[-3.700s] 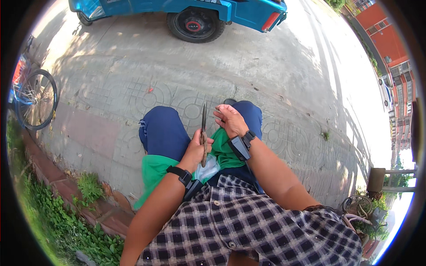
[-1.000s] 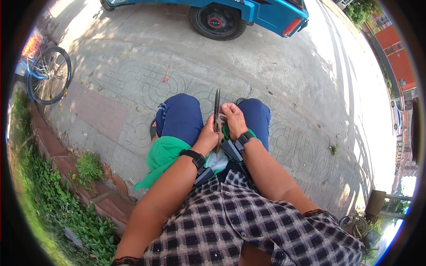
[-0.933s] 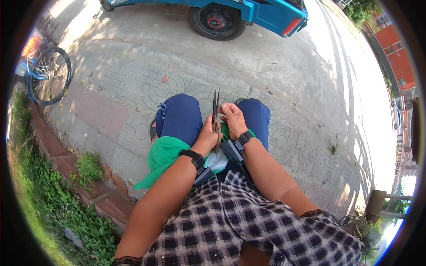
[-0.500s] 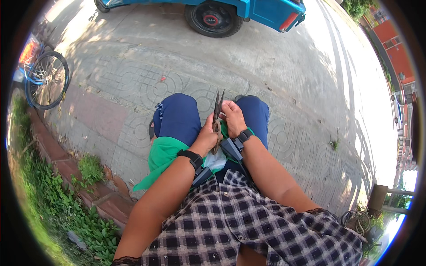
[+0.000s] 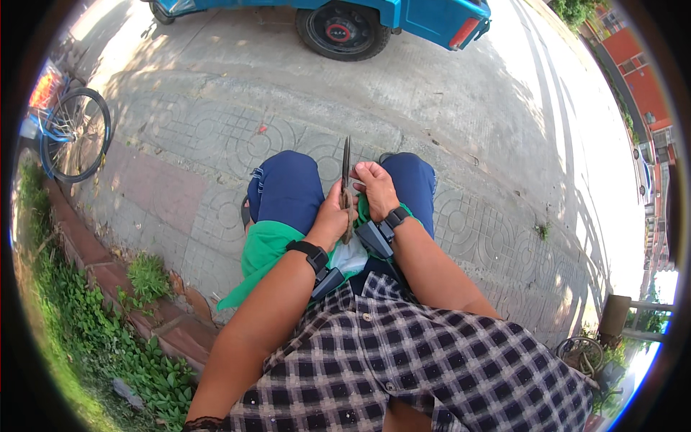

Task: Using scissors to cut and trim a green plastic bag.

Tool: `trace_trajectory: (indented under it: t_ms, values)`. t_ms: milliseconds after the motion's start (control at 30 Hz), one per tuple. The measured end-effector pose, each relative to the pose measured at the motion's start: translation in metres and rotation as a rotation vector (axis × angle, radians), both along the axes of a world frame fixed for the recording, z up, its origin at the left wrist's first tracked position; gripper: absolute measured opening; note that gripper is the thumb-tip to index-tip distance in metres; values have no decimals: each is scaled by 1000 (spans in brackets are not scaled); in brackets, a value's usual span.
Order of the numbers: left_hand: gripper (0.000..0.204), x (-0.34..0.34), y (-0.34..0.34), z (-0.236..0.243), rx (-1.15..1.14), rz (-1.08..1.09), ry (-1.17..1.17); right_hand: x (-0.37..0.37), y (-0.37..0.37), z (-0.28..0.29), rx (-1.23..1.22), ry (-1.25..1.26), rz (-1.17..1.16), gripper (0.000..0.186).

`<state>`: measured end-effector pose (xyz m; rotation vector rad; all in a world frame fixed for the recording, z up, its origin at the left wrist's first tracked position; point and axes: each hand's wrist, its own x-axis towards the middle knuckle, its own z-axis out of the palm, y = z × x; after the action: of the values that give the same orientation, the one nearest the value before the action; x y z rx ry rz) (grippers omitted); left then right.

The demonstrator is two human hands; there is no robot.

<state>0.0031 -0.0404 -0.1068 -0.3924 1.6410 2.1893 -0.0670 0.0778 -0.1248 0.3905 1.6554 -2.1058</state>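
Observation:
Above my lap, my left hand (image 5: 331,218) is closed around the handles of dark, worn scissors (image 5: 346,164). Their narrow blades point away from me and lie together. Just right of the blades, my right hand (image 5: 377,191) has thumb and fingertips drawn into a pinch; whatever is between them is too small to make out. Across my thighs lies green cloth (image 5: 270,253), partly covered by my hands and forearms. A whitish, crumpled piece (image 5: 350,258) shows between my wrists, on or beside the cloth.
Patterned grey paving (image 5: 216,144) surrounds my knees. A blue three-wheeled vehicle (image 5: 432,18) stands ahead, and a bicycle (image 5: 75,135) is at the left. Along my left runs a reddish brick border (image 5: 86,248) with green plants (image 5: 147,277).
The scissor blades, slightly apart before, have come together and now point straighter ahead. Both hands stay nearly in place, the right one still pinched beside the blades.

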Motion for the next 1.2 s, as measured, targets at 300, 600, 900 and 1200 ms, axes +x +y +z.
trace_trajectory:
  t_ms: [300,600,900,1200]
  values:
    - [85,2,1,6,-56,-60,-32,-3,3,5,-96,-31,-57,13]
    - [87,2,2,7,-86,-33,13,2,-2,10,-42,-42,-34,12]
    - [83,1,1,-9,-99,-6,87,3,-2,9,62,3,11,15]
    - [83,0,1,7,-85,-14,-11,1,3,0,24,44,3,17]
